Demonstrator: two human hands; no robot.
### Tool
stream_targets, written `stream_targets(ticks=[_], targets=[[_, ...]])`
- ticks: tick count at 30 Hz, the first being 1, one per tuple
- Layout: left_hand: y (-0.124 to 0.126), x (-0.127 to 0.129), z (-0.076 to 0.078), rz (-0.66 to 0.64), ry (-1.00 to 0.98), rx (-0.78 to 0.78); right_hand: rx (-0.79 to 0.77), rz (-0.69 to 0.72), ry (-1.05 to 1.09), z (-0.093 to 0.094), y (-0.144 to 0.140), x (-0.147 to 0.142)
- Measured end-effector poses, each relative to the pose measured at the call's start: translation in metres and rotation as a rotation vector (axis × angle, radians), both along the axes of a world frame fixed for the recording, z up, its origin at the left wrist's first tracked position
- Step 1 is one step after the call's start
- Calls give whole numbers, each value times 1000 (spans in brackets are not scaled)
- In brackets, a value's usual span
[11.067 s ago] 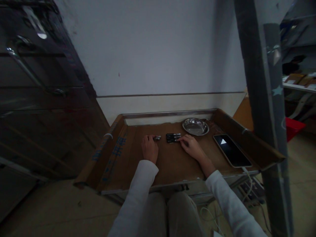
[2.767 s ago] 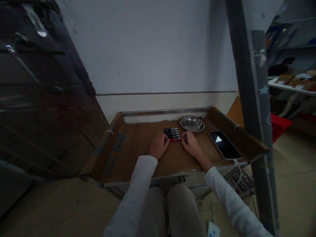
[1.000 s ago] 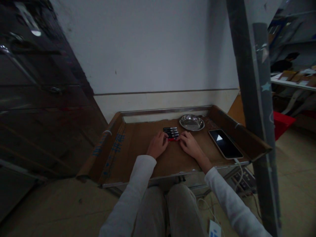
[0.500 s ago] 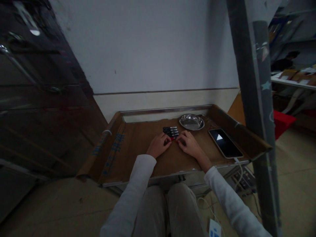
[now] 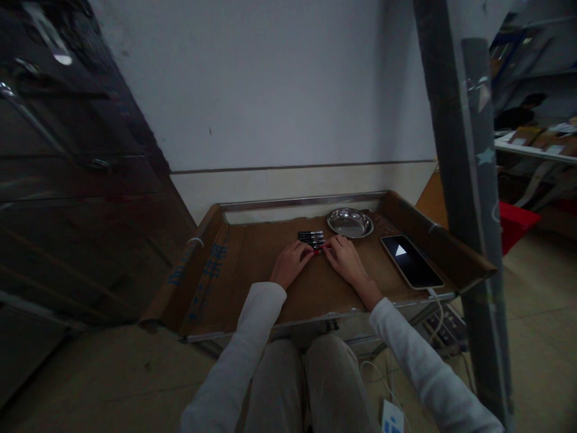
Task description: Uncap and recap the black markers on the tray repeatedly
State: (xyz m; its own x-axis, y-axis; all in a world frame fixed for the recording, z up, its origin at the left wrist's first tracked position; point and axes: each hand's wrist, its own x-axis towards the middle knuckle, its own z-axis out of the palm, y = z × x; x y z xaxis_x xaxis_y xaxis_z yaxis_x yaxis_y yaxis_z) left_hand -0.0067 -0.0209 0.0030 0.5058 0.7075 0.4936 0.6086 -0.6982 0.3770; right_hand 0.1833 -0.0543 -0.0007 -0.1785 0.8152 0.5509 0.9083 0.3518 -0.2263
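Head view, dim light. Work surface is a cardboard-lined tray table [image 5: 252, 270] with raised cardboard flaps along its left and right edges and a metal rail along the far edge, set against a white wall. Left hand [image 5: 292, 263] and right hand [image 5: 343, 258] both lie on the cardboard near the table's middle, a little toward the far edge, fingers curled and fingertips meeting at the near end of a row of markers [image 5: 311, 239]. The nearest one, a red-bodied marker [image 5: 318, 252], sits between the two sets of fingertips; both hands touch it, but whether either is pinching it or only resting on it I cannot tell at this size. Marker count: about four dark ones lying side by side parallel to the far edge, plus the red one at the near side of the row; exact count uncertain, small and dark. One round steel dish [image 5: 350, 222] stands near the far right corner, just beside the row and apart from it. One smartphone [image 5: 411, 261] lies along the right edge, screen lit with a white triangle, a white cable [image 5: 436, 300] running off the near right corner. Open room: the whole left half of the cardboard is bare up to the left flap, and a bare strip runs along the near edge in front of the wrists. A dark cabinet [image 5: 67, 180] stands close to the left flap; a grey post [image 5: 464, 180] stands at the right.
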Motion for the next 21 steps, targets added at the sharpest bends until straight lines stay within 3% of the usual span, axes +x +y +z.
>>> stream_targets(ticks=[8, 21], targets=[[7, 5, -4, -24, -122, -11, 14, 39, -89, -2, -1, -7], [1, 5, -2, -131, -124, -15, -48, 161, 151, -1, -2, -7]])
